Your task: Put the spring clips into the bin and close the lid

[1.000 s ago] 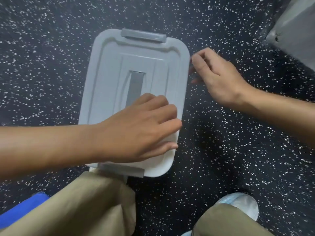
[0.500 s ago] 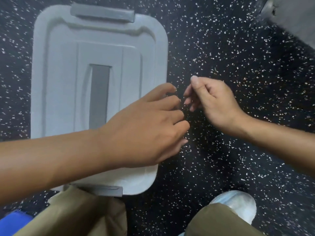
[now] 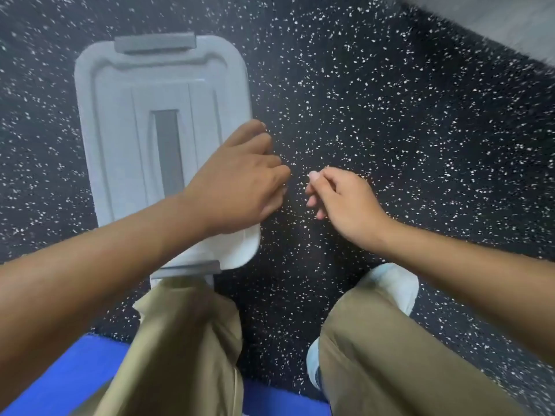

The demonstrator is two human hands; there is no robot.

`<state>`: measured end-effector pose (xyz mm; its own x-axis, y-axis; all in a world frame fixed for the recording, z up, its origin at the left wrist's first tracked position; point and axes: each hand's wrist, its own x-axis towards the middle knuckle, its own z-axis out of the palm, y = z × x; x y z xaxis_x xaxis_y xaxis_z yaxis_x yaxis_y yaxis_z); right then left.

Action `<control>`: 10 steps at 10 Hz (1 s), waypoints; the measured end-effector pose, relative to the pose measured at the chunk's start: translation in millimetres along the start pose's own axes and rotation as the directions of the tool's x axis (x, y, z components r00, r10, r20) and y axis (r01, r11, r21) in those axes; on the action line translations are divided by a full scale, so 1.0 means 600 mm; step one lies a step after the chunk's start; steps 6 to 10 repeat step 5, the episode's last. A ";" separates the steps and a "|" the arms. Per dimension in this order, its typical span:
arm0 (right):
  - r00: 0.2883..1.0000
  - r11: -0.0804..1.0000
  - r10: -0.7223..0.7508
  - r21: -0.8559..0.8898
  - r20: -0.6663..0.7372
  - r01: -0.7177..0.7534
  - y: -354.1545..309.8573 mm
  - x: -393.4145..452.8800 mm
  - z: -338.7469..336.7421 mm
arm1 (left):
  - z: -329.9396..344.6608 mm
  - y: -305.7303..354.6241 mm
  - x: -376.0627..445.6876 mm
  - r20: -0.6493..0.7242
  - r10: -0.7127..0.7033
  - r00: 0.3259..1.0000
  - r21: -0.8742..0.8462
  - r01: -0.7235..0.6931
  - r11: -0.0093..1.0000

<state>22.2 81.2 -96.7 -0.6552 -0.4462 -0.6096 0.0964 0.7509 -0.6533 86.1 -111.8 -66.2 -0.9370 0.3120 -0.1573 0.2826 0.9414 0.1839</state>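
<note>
A light grey bin stands on the speckled black floor with its lid (image 3: 126, 121) lying flat on top. Darker grey latches sit at the far end (image 3: 154, 43) and the near end (image 3: 187, 268). My left hand (image 3: 237, 181) is over the lid's right edge, fingers loosely bent and holding nothing. My right hand (image 3: 345, 199) hovers over the floor just right of it, fingers curled in with the thumb against the forefinger, nothing visible in it. No spring clips are in view.
My knees in khaki trousers (image 3: 186, 340) fill the foreground, with a pale shoe (image 3: 396, 283) under my right forearm. A blue mat (image 3: 69, 379) lies at the bottom left. A grey surface (image 3: 495, 19) crosses the top right corner.
My left hand slid from flat on the lid to its right edge. My right hand came away from the lid's far right edge, toward me. The view pulled back.
</note>
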 end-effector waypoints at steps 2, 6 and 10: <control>0.997 0.997 0.081 -0.005 -0.012 -0.081 -0.029 -0.090 -0.051 | -0.046 0.030 0.008 0.261 -0.115 0.958 -0.033 0.128 0.991; 0.983 0.944 0.176 -0.292 0.046 -0.155 -0.099 -0.231 -0.174 | -0.194 0.149 -0.031 0.415 -0.212 0.885 -0.219 0.323 0.921; 0.983 0.944 0.176 -0.292 0.046 -0.155 -0.099 -0.231 -0.174 | -0.194 0.149 -0.031 0.415 -0.212 0.885 -0.219 0.323 0.921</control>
